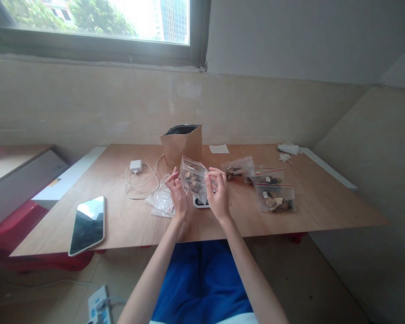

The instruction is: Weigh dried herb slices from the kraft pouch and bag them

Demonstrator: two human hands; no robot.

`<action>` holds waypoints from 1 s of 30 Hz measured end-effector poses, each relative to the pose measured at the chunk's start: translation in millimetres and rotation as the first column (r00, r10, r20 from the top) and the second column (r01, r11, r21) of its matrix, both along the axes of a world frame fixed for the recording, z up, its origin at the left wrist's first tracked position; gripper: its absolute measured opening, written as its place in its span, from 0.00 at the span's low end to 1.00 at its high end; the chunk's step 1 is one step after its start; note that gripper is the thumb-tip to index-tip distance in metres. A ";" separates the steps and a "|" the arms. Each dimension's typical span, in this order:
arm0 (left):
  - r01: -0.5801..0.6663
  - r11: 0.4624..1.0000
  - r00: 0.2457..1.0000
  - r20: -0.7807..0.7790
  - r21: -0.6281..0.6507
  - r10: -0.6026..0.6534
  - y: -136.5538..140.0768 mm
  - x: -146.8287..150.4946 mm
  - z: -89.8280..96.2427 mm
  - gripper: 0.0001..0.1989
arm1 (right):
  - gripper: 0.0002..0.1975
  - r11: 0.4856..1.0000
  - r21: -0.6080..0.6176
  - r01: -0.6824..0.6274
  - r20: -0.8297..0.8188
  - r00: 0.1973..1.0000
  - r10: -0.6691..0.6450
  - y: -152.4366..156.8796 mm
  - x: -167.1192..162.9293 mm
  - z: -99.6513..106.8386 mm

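A clear zip bag [193, 179] with brownish dried pieces inside is held up between my two hands. My right hand [218, 194] pinches its right edge between thumb and fingers. My left hand [178, 194] grips its left side with the fingers bent, partly behind the plastic. Under the bag sits a small white device with a dark panel [201, 200], mostly covered by bag and hands. Beside my left hand lies a heap of flat clear plastic bags [162, 199]. An open brown paper pouch [182, 144] stands upright just behind the bag.
Several filled zip bags [276, 199] lie on the table's right half. A tablet [87, 226] rests near the front left edge. A white charger [136, 166] with a looped cable lies behind it. White paper [219, 149] and crumpled white material [289, 149] lie at the back.
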State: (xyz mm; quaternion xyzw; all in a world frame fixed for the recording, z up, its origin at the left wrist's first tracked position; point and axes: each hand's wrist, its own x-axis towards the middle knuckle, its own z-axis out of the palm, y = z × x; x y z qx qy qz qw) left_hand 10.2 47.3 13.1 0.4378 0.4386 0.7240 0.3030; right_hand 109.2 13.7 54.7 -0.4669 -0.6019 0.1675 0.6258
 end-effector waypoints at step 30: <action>-0.039 0.998 0.961 -0.276 -0.044 0.026 -8.6 -27.3 -11.4 0.11 | 0.22 0.938 -0.311 -0.152 -0.253 0.965 0.072 0.9 46.1 -45.6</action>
